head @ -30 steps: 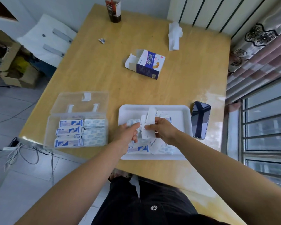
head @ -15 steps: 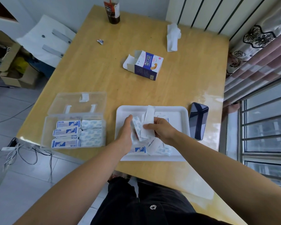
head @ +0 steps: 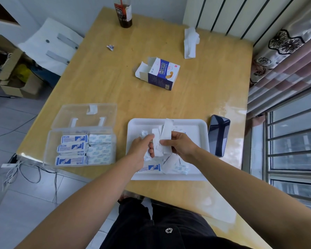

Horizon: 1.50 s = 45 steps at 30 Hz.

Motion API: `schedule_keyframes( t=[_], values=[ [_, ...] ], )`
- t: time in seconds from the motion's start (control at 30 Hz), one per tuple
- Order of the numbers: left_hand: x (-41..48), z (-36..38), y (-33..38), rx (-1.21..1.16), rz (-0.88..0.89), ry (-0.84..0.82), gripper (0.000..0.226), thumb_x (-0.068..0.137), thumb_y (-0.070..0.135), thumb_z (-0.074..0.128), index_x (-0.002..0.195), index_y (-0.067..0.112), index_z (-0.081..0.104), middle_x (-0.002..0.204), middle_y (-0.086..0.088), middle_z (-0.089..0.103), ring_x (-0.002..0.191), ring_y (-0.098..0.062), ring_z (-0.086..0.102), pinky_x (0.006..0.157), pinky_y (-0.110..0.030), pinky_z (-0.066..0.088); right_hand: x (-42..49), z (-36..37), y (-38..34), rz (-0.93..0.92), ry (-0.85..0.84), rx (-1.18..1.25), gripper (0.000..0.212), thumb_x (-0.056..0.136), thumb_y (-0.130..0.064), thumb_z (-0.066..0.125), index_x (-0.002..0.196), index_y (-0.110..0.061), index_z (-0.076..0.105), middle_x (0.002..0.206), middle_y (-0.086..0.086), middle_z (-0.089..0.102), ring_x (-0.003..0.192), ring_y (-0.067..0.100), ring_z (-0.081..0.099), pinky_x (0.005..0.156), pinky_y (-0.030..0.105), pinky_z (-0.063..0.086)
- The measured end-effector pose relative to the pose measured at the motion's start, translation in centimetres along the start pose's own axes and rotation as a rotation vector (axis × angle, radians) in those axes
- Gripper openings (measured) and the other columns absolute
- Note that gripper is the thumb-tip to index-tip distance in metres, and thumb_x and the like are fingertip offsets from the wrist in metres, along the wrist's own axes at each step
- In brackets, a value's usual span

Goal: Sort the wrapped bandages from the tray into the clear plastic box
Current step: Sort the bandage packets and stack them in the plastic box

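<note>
Wooden table (head: 196, 87) carries the white tray (head: 197, 125) at its near edge, the clear plastic box (head: 49, 150) left of it. Over the tray my right hand (head: 182, 145) pinches several wrapped bandages (head: 164, 134); my left hand (head: 141, 147) grips others.

I read 创口贴 on the blue-printed wrapped bandages (head: 72, 138) in the clear plastic box (head: 49, 150); print on the carton (head: 162, 74), middle of the bench (head: 205, 83), is too small for me.
</note>
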<state>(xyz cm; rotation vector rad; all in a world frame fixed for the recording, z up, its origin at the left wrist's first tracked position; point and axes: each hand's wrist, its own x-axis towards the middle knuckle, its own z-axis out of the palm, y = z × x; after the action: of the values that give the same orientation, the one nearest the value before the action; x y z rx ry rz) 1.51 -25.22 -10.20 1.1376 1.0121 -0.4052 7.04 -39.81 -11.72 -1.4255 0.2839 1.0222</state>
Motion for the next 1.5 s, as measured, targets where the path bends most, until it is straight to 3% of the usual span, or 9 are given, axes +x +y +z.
schedule_keyframes(
  t=[0.1,0.3,0.47,0.7,0.87,1.03,1.13,1.37,1.5],
  values=[
    [0.1,-0.3,-0.3,0.130,0.084,0.006,0.020,0.089,0.012,0.062,0.072,0.010,0.051,0.056,-0.003,0.040,0.044,-0.016,0.037,0.051,-0.030,0.038,0.0,0.0,0.0,0.012,-0.013,0.001,0.031,0.082,-0.003,0.071,0.112,-0.001,0.066,0.101,0.011,0.071,0.091,0.025,0.068,0.083,0.033,0.055],
    [0.3,-0.5,-0.5,0.128,0.140,0.064,0.022,0.088,0.013,0.063,0.068,0.011,0.051,0.048,-0.001,0.040,0.037,-0.014,0.039,0.059,-0.031,0.038,-0.3,0.0,-0.2,0.047,-0.033,0.028,0.029,0.084,-0.001,0.068,0.112,0.005,0.066,0.102,0.013,0.071,0.090,0.023,0.068,0.080,0.029,0.057],
    [0.3,-0.6,-0.6,0.155,0.165,0.113,0.024,0.089,0.014,0.060,0.068,0.012,0.050,0.052,-0.004,0.039,0.044,-0.018,0.038,0.060,-0.032,0.036,-0.4,-0.5,-0.3,0.034,-0.050,0.063,0.031,0.084,-0.003,0.068,0.116,-0.001,0.066,0.109,0.012,0.071,0.094,0.023,0.069,0.080,0.029,0.056],
    [-0.1,0.2,-0.2,0.181,0.166,0.056,0.040,0.090,0.029,0.061,0.058,0.012,0.043,0.051,-0.005,0.041,0.048,-0.020,0.042,0.059,-0.026,0.039,-0.2,0.1,0.0,0.032,-0.045,0.024,0.029,0.083,-0.002,0.069,0.112,0.000,0.067,0.104,0.011,0.072,0.091,0.023,0.070,0.073,0.025,0.055],
    [0.1,-0.2,-0.4,0.176,0.182,0.071,0.028,0.088,0.019,0.064,0.065,0.011,0.049,0.049,-0.003,0.042,0.047,-0.019,0.042,0.058,-0.029,0.039,-0.4,-0.1,-0.1,0.019,-0.047,0.018,0.028,0.082,-0.001,0.070,0.109,0.001,0.068,0.106,0.015,0.071,0.092,0.025,0.070,0.078,0.028,0.056],
    [0.0,-0.1,-0.4,0.140,0.159,0.026,0.023,0.086,0.017,0.066,0.068,0.012,0.054,0.055,-0.003,0.042,0.049,-0.017,0.039,0.056,-0.032,0.041,-0.3,0.0,-0.2,0.015,0.007,0.039,0.036,0.075,0.002,0.077,0.108,0.001,0.063,0.099,0.017,0.067,0.083,0.024,0.069,0.071,0.026,0.056],
    [0.1,-0.2,-0.6,0.180,0.158,0.041,0.017,0.085,0.017,0.068,0.071,0.012,0.059,0.055,-0.003,0.042,0.049,-0.018,0.039,0.057,-0.031,0.041,-0.4,0.0,-0.3,0.008,0.043,-0.005,0.030,0.074,0.002,0.077,0.100,-0.002,0.064,0.091,0.015,0.067,0.072,0.019,0.068,0.054,0.018,0.049],
    [0.2,-0.6,-0.5,0.167,0.147,0.036,0.023,0.086,0.016,0.066,0.066,0.011,0.055,0.052,-0.003,0.040,0.048,-0.017,0.037,0.054,-0.030,0.040,-0.1,-0.2,0.2,0.054,0.009,0.019,0.033,0.082,-0.001,0.070,0.115,0.002,0.064,0.111,0.017,0.070,0.093,0.025,0.069,0.081,0.030,0.055],
    [0.5,-0.9,-0.6,0.137,0.132,0.032,0.027,0.086,0.014,0.065,0.064,0.012,0.051,0.050,-0.001,0.040,0.047,-0.017,0.037,0.057,-0.031,0.040,-0.3,-0.1,-0.1,0.063,-0.035,0.012,0.029,0.086,-0.004,0.066,0.115,0.001,0.065,0.110,0.014,0.070,0.100,0.027,0.067,0.091,0.036,0.054]
  ],
)
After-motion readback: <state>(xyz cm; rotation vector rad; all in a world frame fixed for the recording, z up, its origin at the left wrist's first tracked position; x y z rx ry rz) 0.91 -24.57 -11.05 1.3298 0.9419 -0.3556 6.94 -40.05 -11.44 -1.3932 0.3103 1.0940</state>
